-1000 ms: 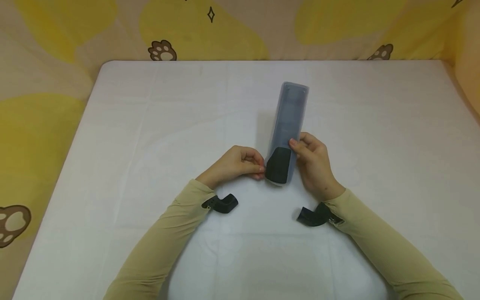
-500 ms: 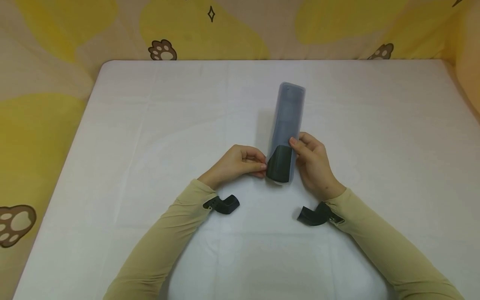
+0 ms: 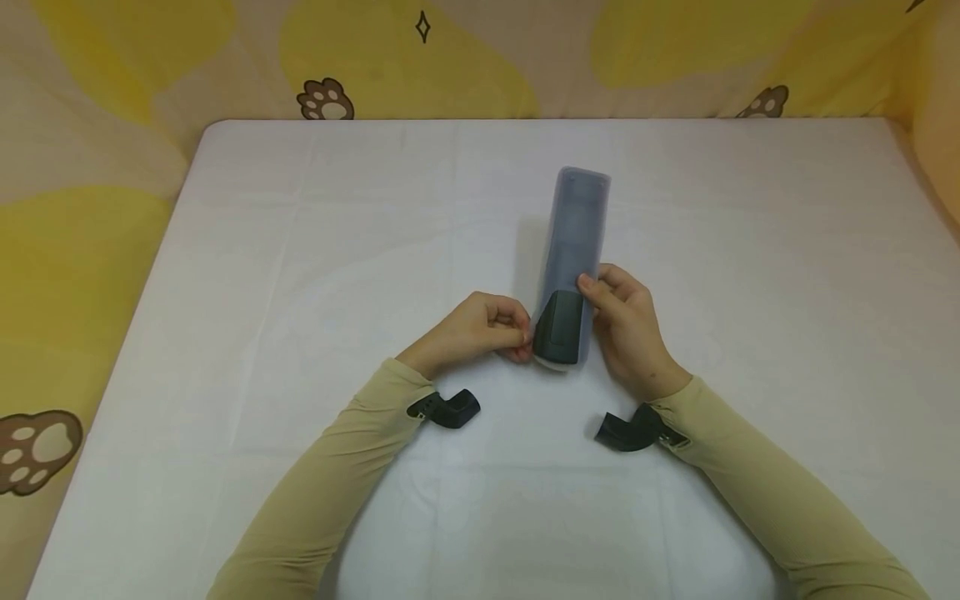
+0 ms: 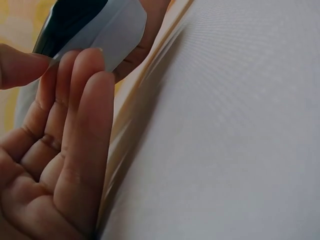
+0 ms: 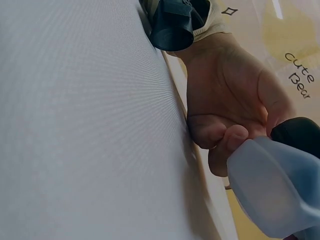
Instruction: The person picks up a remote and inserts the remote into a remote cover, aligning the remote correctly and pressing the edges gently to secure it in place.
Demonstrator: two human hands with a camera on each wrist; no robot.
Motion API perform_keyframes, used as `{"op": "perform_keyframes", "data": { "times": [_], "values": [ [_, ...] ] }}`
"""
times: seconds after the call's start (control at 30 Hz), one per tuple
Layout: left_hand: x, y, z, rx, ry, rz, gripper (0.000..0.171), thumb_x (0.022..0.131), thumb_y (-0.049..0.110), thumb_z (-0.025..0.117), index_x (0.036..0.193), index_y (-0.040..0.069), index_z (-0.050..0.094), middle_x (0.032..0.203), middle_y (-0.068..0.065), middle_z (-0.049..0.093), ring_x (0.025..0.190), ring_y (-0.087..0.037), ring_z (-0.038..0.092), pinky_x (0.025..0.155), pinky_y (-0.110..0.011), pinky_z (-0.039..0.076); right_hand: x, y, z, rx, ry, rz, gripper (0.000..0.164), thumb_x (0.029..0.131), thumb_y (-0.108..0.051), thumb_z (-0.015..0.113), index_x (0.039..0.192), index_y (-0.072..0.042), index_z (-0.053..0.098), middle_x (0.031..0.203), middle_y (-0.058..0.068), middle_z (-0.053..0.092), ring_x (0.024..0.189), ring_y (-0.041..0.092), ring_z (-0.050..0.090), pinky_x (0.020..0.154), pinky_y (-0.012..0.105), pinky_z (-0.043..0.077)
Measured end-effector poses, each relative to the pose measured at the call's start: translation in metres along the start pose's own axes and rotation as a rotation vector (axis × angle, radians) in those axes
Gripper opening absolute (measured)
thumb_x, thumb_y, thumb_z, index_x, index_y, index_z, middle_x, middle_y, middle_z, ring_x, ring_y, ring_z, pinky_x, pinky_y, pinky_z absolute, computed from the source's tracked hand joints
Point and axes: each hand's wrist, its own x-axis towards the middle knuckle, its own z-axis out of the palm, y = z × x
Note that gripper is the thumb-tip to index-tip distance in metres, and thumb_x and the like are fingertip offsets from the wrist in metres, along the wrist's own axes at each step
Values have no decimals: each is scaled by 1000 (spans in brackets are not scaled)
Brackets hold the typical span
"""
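Note:
A long, slim, dark object that looks like a remote control [image 3: 558, 329] sits in a translucent bluish cover [image 3: 577, 221]. Its dark near end lies bare of the cover, which reaches around the tip. My right hand [image 3: 630, 325] holds it along its right side, thumb on the upper face and fingers behind. At the lower left edge, my left hand [image 3: 487, 329] pinches the rim of the cover between thumb and fingertips. The left wrist view has the pale cover end [image 4: 122, 35] just beyond the left fingertips. In the right wrist view the rounded cover end [image 5: 265, 190] is close up.
A white-covered table [image 3: 337, 208] spreads under both hands. Yellow patterned cloth [image 3: 480, 58] with paw prints hangs behind its back edge and at the sides. A black device is strapped on each wrist, the left [image 3: 450, 408] and the right [image 3: 630, 429].
The remote control and cover have shifted slightly left and tilted a little, so the dark end shows greener. The left fingertips have shifted slightly at the edge; the right hand keeps its hold.

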Motion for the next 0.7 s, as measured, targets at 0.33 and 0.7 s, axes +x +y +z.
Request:
{"op": "perform_keyframes", "data": {
  "times": [0.33,0.7],
  "values": [
    [0,0,0,59,-56,26,7,84,-6,49,82,-5,56,72,-8,64,67,-17,63,65,-34,56,1,0,-1,-35,12,43,4,93,-6,58,91,-5,61,80,-1,64,80,10,57,72,22,47],
    [0,0,-1,88,-85,65,7,84,-5,48,82,-5,55,72,-7,63,68,-17,63,65,-35,55,2,0,-1,-59,41,47,7,94,-1,54,90,-4,59,76,-2,65,73,8,58,69,20,48]
  ]
}}
